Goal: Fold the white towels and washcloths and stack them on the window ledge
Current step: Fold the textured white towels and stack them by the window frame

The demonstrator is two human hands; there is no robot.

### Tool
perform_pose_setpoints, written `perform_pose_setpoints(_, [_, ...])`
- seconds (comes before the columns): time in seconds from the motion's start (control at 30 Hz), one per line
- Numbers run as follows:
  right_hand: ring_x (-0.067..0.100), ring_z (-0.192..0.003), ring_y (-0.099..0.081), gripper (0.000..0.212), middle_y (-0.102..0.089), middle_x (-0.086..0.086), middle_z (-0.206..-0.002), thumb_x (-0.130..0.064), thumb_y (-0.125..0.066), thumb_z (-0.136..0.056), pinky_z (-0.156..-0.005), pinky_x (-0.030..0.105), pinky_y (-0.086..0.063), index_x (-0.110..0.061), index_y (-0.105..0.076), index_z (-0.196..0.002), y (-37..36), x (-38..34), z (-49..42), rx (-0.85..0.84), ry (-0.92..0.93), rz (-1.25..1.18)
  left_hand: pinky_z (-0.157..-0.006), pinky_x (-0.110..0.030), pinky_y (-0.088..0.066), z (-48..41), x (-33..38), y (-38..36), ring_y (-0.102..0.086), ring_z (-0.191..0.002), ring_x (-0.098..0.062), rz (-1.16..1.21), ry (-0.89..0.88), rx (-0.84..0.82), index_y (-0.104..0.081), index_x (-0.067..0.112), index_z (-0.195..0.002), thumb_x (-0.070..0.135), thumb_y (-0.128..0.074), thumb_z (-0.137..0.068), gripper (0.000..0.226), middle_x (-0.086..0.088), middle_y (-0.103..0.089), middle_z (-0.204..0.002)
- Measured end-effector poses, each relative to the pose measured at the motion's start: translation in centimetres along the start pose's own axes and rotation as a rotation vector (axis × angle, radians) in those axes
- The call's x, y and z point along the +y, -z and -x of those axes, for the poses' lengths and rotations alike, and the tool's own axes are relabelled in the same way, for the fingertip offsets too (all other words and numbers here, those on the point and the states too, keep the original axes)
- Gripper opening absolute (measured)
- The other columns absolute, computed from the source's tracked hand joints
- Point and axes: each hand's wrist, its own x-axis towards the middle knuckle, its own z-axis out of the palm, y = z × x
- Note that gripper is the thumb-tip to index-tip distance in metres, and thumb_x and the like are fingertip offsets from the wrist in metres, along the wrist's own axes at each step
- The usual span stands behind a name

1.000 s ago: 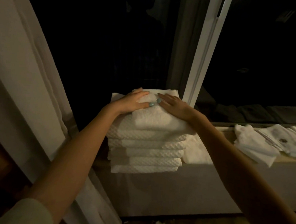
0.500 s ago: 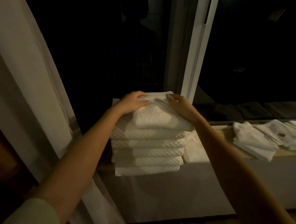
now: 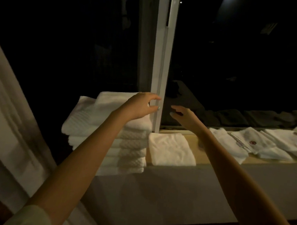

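Towel stack [image 3: 133, 146] – white, waffle-textured rows. Washcloth [image 3: 171, 149] at its 3 o'clock – plain white. Farther toward 3 o'clock, cloths [image 3: 268, 147] white, small red emblem [image 3: 251, 142]. Ledge [image 3: 192, 140] tan; window frame [image 3: 162, 60] white; curtain [image 3: 8, 120] cream.

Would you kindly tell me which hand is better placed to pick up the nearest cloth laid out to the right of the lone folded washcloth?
Probably the right hand: it hovers open over the ledge, closest to that cloth, while the left hand hangs above the towel stack.
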Motion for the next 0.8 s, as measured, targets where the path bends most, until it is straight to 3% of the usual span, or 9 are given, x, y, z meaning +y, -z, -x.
perform_pose_setpoints(0.23, [0.027,-0.133,-0.041,0.058,-0.039,0.011,-0.148,-0.028,-0.056,-0.096,-0.1,0.027,-0.036,-0.017,-0.032,-0.147,4.0,7.1,0.7,-0.142,0.018,0.117,-0.098,-0.026,-0.035,-1.9,4.7,-6.9,-0.043,-0.131,-0.02,0.054,0.097,0.004,-0.047,0.023,-0.138,0.03,-0.058,-0.094,0.046,-0.003,-0.045,-0.144])
perform_pose_setpoints(0.37, [0.029,-0.132,-0.043,0.058,-0.042,0.012,-0.146,-0.029,-0.059,-0.094,-0.097,0.028,-0.037,-0.017,-0.035,-0.146,3.6,10.8,2.1,-0.229,0.021,0.078,-0.097,-0.028,-0.037,-0.5,5.0,-11.0,-0.044,-0.129,-0.021,0.086,0.2,0.043,-0.045,0.022,-0.139,0.028,-0.057,-0.094,0.047,-0.004,-0.044,-0.144])
perform_pose_setpoints(0.5, [0.027,-0.131,-0.044,0.055,-0.043,0.01,-0.146,-0.027,-0.059,-0.094,-0.096,0.028,-0.037,-0.014,-0.038,-0.144,2.8,13.6,4.2,-0.256,0.007,-0.032,-0.098,-0.03,-0.041,1.1,3.8,-16.3,-0.048,-0.125,-0.022,0.108,0.288,-0.027,-0.047,0.023,-0.137,0.032,-0.058,-0.094,0.046,-0.003,-0.048,-0.14])
perform_pose_setpoints(0.6, [0.027,-0.127,-0.048,0.055,-0.045,0.009,-0.144,-0.031,-0.059,-0.093,-0.095,0.031,-0.04,-0.018,-0.039,-0.143,1.8,15.6,5.3,-0.244,-0.049,-0.051,-0.104,-0.041,-0.04,2.5,2.3,-19.5,-0.045,-0.127,-0.026,0.118,0.417,-0.029,-0.048,0.023,-0.137,0.031,-0.06,-0.093,0.047,-0.006,-0.047,-0.142])
perform_pose_setpoints(0.73, [0.026,-0.122,-0.052,0.055,-0.049,0.012,-0.14,-0.032,-0.058,-0.094,-0.087,0.026,-0.038,-0.019,-0.037,-0.144,0.2,17.5,5.7,-0.255,-0.125,-0.071,-0.107,-0.046,-0.035,3.1,0.6,-22.1,-0.036,-0.131,-0.031,-0.003,0.518,0.001,-0.046,0.018,-0.138,0.031,-0.061,-0.091,0.051,-0.011,-0.043,-0.142])
perform_pose_setpoints(0.8, [0.022,-0.106,-0.058,0.053,-0.052,0.011,-0.135,-0.033,-0.056,-0.095,-0.08,0.025,-0.043,-0.021,-0.038,-0.143,-0.6,17.7,5.5,-0.253,-0.146,-0.083,-0.106,-0.048,-0.037,3.2,0.0,-22.8,-0.037,-0.131,-0.03,-0.013,0.579,0.023,-0.044,0.019,-0.138,0.036,-0.06,-0.09,0.053,-0.01,-0.042,-0.142])
